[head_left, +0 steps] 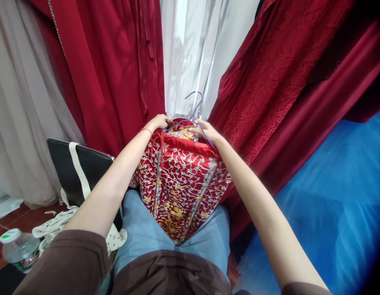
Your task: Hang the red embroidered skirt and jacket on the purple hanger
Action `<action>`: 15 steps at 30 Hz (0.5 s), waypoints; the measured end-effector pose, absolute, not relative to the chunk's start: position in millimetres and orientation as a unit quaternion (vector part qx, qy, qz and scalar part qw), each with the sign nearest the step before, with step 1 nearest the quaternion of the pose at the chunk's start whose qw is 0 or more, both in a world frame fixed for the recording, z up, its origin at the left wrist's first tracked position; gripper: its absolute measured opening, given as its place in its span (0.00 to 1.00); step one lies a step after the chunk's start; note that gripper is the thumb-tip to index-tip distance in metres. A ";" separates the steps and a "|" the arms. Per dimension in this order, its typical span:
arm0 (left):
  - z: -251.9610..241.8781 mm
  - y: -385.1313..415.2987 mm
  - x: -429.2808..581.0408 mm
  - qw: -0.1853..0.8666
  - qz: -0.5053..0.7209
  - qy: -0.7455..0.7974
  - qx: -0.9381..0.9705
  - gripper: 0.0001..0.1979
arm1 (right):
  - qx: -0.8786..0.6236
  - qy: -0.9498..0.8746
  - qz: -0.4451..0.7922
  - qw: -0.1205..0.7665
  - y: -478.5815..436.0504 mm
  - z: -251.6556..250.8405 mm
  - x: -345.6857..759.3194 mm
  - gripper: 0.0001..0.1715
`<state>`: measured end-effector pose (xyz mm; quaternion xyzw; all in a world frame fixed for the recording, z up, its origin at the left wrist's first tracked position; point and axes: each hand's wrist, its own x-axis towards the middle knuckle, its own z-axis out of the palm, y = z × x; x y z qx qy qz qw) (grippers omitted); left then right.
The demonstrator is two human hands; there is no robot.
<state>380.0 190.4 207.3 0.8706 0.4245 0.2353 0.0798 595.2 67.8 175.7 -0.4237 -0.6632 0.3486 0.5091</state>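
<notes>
A red skirt [180, 172] with silver and gold embroidery hangs in front of my legs, its plain red waistband [190, 146] at the top. A purple wire hanger [195, 111] sits in the waist opening, hook upward. My left hand [160, 121] is closed on the left end of the waistband, near a red tie cord [162, 143]; the fingertips are partly hidden. My right hand [206, 130] reaches in behind the hanger's right arm, its fingers bent against the fabric inside the waist. What lies under those fingers is partly hidden.
Dark red garments [110, 73] hang at left, with patterned red ones [263, 82] at right. Blue tulle [328, 196] spreads at lower right. A black chair back [94, 172] with a white strap, a spotted white cloth bag [53, 223] and a plastic bottle [19, 250] are at lower left.
</notes>
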 end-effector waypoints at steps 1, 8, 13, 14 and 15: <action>209.5 191.7 374.9 0.067 0.292 0.420 0.857 0.15 | -0.424 -0.658 0.356 0.510 68.3 175.4 596.0 0.33; 237.2 177.3 349.7 -0.067 0.433 0.454 0.776 0.18 | -0.460 -0.627 0.274 0.566 49.9 186.0 591.9 0.31; 260.1 162.6 323.1 -0.112 0.444 0.532 0.712 0.23 | -0.580 -0.664 0.109 0.459 28.8 190.9 584.5 0.31; 263.8 161.0 318.3 -0.118 0.446 0.536 0.707 0.24 | -0.587 -0.665 0.055 0.459 27.1 189.4 584.1 0.31; 267.2 159.7 314.6 -0.127 0.446 0.535 0.706 0.24 | -0.588 -0.655 0.009 0.474 26.5 187.3 584.6 0.32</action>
